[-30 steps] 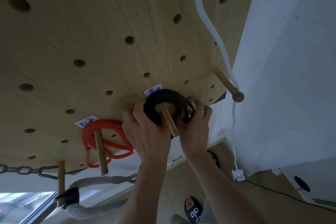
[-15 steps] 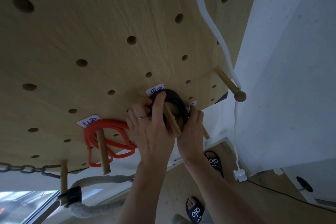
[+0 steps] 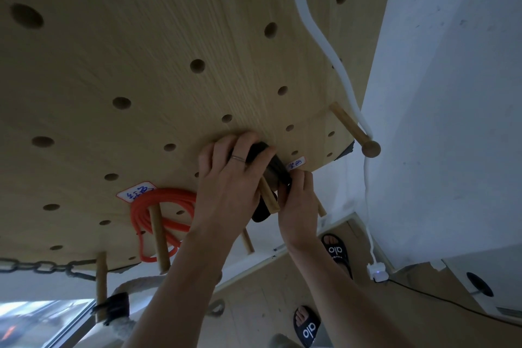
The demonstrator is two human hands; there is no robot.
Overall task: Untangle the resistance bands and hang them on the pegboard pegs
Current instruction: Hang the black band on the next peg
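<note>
Pale wood pegboard fills the view, a white wall beside it. On its peg sits the black band, bunched against the board. The left hand lies over the band, fingers closed on it; the right hand pinches its lower edge. Best, I judge, to press all coils fully back before letting go. The red band, left of that peg, already hangs.
</note>
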